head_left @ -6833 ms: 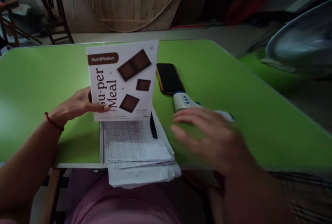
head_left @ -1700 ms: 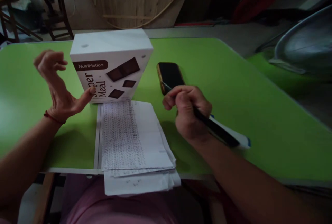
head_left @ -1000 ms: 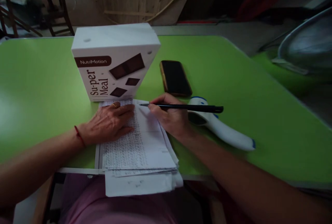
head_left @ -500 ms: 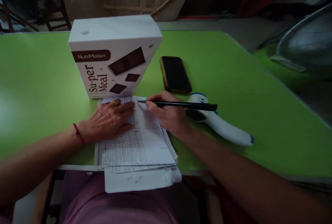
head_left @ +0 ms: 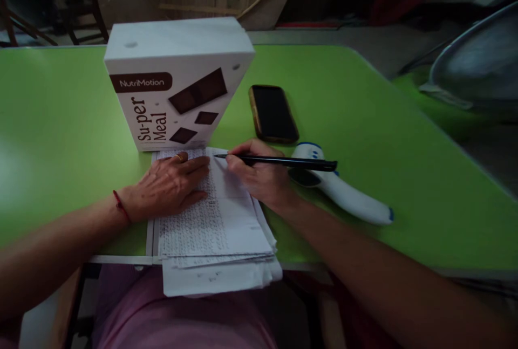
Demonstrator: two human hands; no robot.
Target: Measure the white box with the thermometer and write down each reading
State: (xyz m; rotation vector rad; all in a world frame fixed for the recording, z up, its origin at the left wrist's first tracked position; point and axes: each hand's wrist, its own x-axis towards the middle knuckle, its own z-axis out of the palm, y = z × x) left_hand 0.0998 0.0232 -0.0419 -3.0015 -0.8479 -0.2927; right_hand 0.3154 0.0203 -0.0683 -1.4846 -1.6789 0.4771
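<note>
Green tabletop (head_left: 60, 122) fills the view, bright under dim light, with a cluttered wooden backdrop behind it, and right at the near edge sits a stack of papers (head_left: 226, 225), its top sheet dense with rows of small writing and its lower sheets hanging off over the lap. Left hand (head_left: 170, 184) lies flat and open on the upper left of that sheet, fingers spread, pinning it down, a ring on one finger and a red string at the wrist. Right hand (head_left: 259, 176) is closed in a writing grip around a black pen (head_left: 279, 162), tip just at the top of the blank right-hand part of the page, barrel running out to the right and almost level. Touching the far edge of the papers stands a white box (head_left: 178, 84) printed with chocolate squares. A dark phone (head_left: 273, 113) lies face up to the right of it, and a white and blue infrared thermometer (head_left: 343, 192) rests just beside the writing hand. For a clean entry, my call is to keep that flat palm pressing firmly so the loose sheets cannot slide, line the tip up with the matching row, and keep the wrist clear of the thermometer.
</note>
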